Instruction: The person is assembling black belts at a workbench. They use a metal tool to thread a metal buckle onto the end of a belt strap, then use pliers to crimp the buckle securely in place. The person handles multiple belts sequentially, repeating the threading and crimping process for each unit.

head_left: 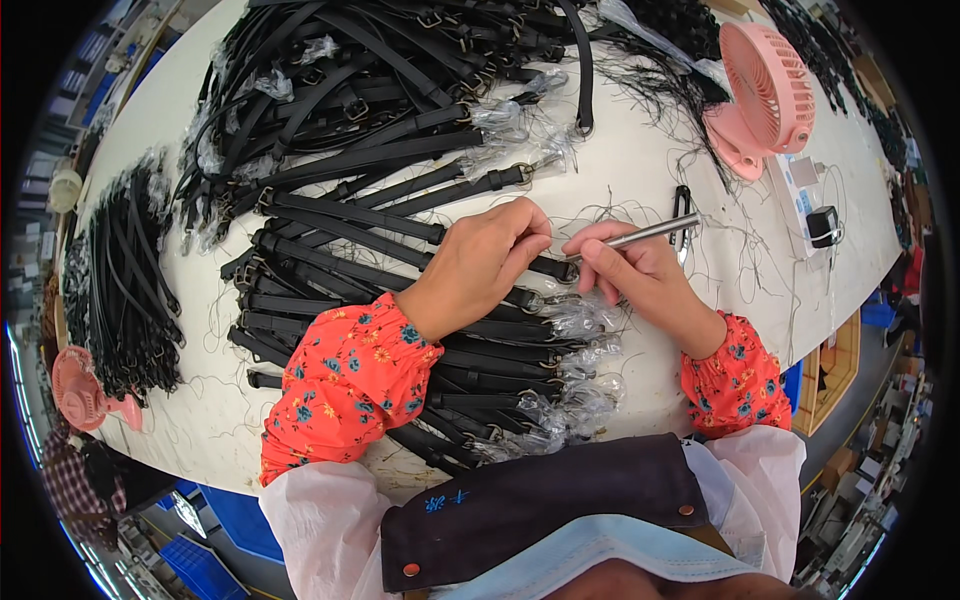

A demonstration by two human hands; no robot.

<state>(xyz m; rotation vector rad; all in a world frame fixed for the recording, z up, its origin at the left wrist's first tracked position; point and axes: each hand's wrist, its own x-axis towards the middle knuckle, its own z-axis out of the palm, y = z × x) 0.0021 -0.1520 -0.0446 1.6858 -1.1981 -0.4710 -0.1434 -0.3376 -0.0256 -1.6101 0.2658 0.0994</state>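
Observation:
My right hand (640, 275) is closed on a slim silver metal pen-like tool (655, 230), its tip pointing toward my left hand. The left hand (485, 262) is pinched just across from that tip; whatever its fingers hold is too small or hidden to make out. Beneath both hands lies the buckle end of a black strap (552, 268), one of a row of black belts (340, 265) laid side by side. Clear plastic wrap (590, 360) covers the buckles at the row's right ends.
A large heap of black belts (330, 110) fills the far side, with another bundle (125, 290) at left. Pink fans stand at far right (762, 95) and left (82, 390). Near the tool lies a black-handled implement (682, 220). Loose threads litter the white table (740, 330).

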